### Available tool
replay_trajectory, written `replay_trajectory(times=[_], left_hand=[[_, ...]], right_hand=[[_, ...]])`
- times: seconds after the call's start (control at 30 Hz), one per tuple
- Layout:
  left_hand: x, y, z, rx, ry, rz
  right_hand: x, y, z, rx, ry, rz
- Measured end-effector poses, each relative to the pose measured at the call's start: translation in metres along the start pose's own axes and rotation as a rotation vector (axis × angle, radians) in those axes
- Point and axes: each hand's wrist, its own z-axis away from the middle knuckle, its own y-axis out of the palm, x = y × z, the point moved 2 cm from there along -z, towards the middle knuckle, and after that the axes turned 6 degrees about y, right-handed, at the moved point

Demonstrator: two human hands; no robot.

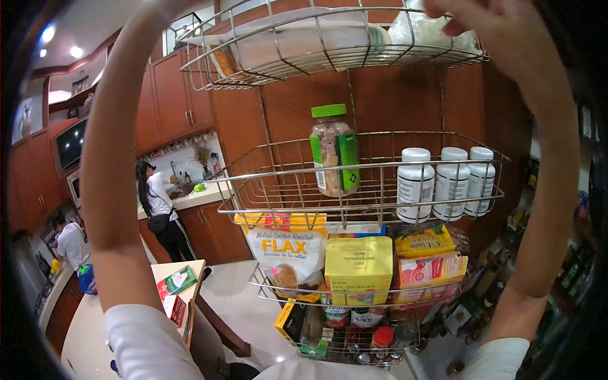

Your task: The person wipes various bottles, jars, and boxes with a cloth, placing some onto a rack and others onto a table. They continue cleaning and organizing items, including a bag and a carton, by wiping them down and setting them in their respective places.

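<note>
Both my arms are raised on either side of a wire basket rack. My left hand is cut off by the top edge; only the forearm and wrist show, left of the top basket (294, 66). My right hand (491, 25) is at that basket's right end, partly cut off. Its visible fingers are apart, in front of a white plastic bag (405, 31), and nothing is seen held in them. Beside the bag lies a long pale package (304, 41). One basket lower stand a green-lidded jar (330, 149) and three white bottles (415, 183).
Below are a flax bag (285, 250), a yellow joint melts box (358, 266), pink and yellow packs (430, 272) and a red-lidded jar (382, 337). Boxes (177, 282) lie on a table at left. One person (161, 196) stands at the sink, another (73, 247) at the left counter.
</note>
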Motion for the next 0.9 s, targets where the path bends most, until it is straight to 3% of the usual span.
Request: replay_trajectory(times=[0.03,0.07,0.1,0.17,0.2,0.23,0.3,0.33,0.43,0.5,0.57,0.67,0.7,0.8,0.83,0.9], left_hand=[[0.014,0.006,0.021,-0.122,0.078,-0.108],[0.024,0.019,0.047,-0.241,0.156,-0.214],[0.012,0.031,0.081,-0.318,0.282,0.032],[0.002,0.069,0.121,-0.288,0.317,0.081],[-0.006,0.083,0.132,-0.33,0.345,0.071],[-0.01,0.094,0.14,-0.415,0.343,-0.065],[-0.011,0.099,0.148,-0.343,0.246,-0.062],[-0.009,0.101,0.147,-0.345,0.238,-0.063],[0.007,0.102,0.14,-0.459,0.232,0.012],[0.021,0.089,0.135,-0.707,0.26,0.144],[0.026,0.071,0.125,-0.742,0.271,0.017],[0.027,0.055,0.101,-0.413,0.176,-0.072],[0.034,0.05,0.09,-0.414,0.177,-0.069],[0.045,0.04,0.066,-0.064,0.221,0.001],[0.043,0.039,0.065,-0.068,0.228,0.004],[0.038,0.043,0.065,0.121,0.148,0.109]], right_hand=[[-0.009,0.008,-0.001,0.0,-0.002,-0.001],[-0.029,0.023,-0.003,0.223,0.058,-0.085],[-0.038,0.037,-0.002,0.45,0.116,-0.168],[-0.011,0.048,0.005,0.47,0.182,-0.075],[-0.013,0.065,0.012,0.325,0.003,-0.095],[-0.012,0.076,0.016,0.33,-0.004,-0.1],[-0.013,0.092,0.021,0.296,0.068,0.166],[-0.011,0.099,0.021,0.203,-0.047,0.221],[-0.009,0.116,0.02,0.295,0.064,0.15],[-0.012,0.121,0.018,0.308,0.074,0.143],[-0.013,0.123,0.017,0.276,0.066,0.129],[-0.007,0.118,0.013,0.287,0.085,0.16],[-0.009,0.119,0.013,0.288,0.085,0.163],[-0.018,0.119,0.01,0.21,0.054,0.216],[-0.021,0.117,0.005,0.29,0.106,0.205],[-0.017,0.108,-0.001,0.37,0.166,0.195]])
